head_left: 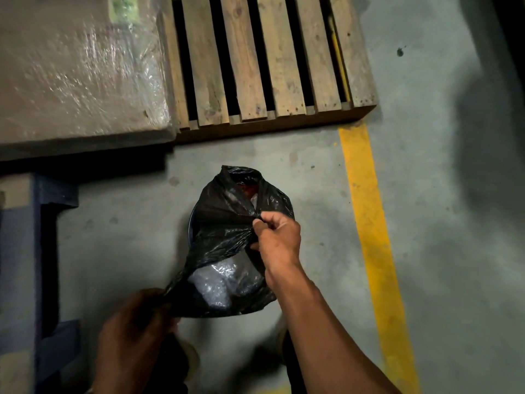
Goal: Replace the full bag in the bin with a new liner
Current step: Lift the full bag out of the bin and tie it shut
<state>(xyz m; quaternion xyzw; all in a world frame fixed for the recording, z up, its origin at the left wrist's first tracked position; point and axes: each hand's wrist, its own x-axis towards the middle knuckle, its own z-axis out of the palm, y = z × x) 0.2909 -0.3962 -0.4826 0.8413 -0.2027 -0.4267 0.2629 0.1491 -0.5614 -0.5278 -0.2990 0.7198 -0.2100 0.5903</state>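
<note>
Just short of the pallet [264, 61], on the bare concrete, sits the bag [227, 240], black and full, and under its left edge a thin curve of the bin [192, 223] rim peeks out, so the bag looks to be in the bin yet. The right hand [277, 237] has its fingers curled tight, thumb and forefinger pinching a gathered fold of film at the bag's right side. The left hand [133, 331], nearer the camera than the bag, grips the stretched near corner, fingers closed round it, though shadow and blur hide how exactly they lie. This is thin, soft, slick plastic, and it's pulling taut between the two grips. Crinkled clear wrap shows through the open mouth, with something red at the side toward the pallet, so the load is probably light and bulky rather than heavy. Best hold, I'd say, is the bunched neck, all edges gathered together, not a single corner, since one stretched corner could tear or slip. To the right of the bag runs a yellow line [369, 223].
</note>
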